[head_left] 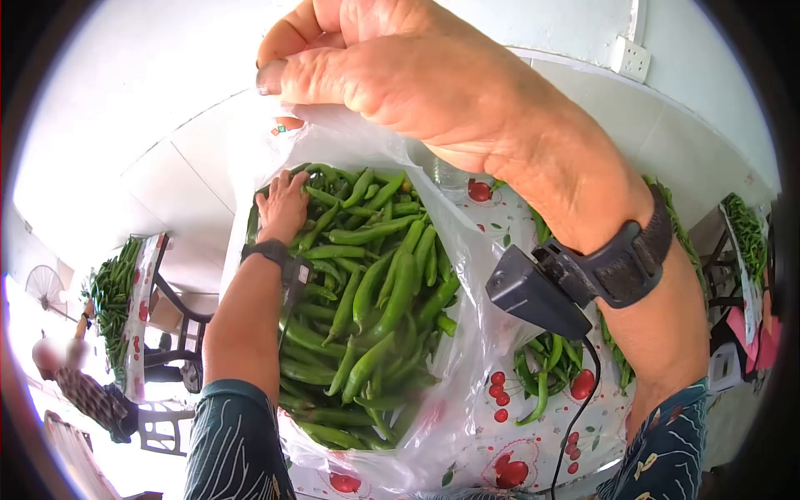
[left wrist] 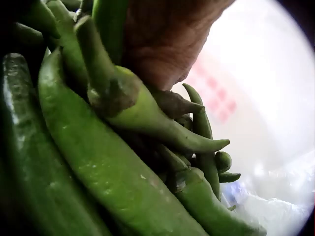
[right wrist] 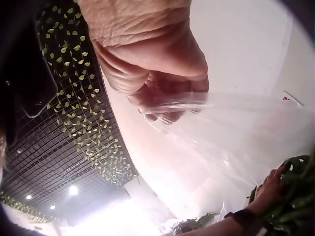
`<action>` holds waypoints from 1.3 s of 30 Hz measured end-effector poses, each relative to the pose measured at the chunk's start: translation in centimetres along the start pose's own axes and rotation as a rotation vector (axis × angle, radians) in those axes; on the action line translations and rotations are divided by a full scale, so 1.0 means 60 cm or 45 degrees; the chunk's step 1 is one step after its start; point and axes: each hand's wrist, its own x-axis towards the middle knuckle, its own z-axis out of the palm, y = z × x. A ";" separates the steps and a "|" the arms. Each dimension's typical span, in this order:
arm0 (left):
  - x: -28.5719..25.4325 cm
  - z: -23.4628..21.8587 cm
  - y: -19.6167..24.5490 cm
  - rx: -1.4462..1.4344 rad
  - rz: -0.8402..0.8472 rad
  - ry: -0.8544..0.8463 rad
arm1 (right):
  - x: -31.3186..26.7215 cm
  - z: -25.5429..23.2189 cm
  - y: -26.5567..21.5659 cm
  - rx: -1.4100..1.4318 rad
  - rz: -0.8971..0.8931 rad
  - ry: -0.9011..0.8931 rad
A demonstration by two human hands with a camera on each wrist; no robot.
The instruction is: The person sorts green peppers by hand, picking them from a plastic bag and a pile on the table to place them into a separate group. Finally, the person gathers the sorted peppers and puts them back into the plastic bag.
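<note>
A clear plastic bag [head_left: 454, 242] full of long green chili peppers [head_left: 367, 283] lies open on the table. High over its far side, my right hand [head_left: 367, 62] pinches the bag's edge and pulls the film up. The right wrist view shows that hand [right wrist: 157, 78] with the film [right wrist: 221, 118] stretched away from its fingertips. Inside the bag at the far left, my left hand [head_left: 283, 204] rests on the peppers with its fingers spread. Close up in the left wrist view, peppers [left wrist: 108, 147] fill the foreground and partly hide that hand [left wrist: 162, 44].
A fruit-patterned tablecloth [head_left: 533, 454] covers the table. More loose peppers [head_left: 546, 367] lie right of the bag. A black cable [head_left: 583, 417] hangs from the right wrist camera. Another pepper-laden table [head_left: 137, 333] stands at left, with a person [head_left: 96, 387] beside it. A wall socket [head_left: 631, 58] is behind.
</note>
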 end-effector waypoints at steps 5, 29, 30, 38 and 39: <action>-0.007 -0.016 -0.003 -0.128 0.007 -0.133 | -0.019 -0.008 0.001 -0.007 -0.065 0.024; -0.146 -0.098 0.133 -0.264 0.481 0.159 | -0.030 -0.006 -0.025 -0.122 0.041 -0.010; -0.119 -0.071 0.113 -0.190 0.456 0.126 | -0.019 -0.008 -0.022 -0.170 0.036 -0.050; 0.030 -0.024 0.054 -0.105 0.361 -0.138 | -0.014 -0.034 -0.017 -0.232 0.063 -0.118; 0.033 -0.018 0.059 -0.064 0.322 -0.119 | -0.012 -0.037 -0.012 -0.197 0.061 -0.114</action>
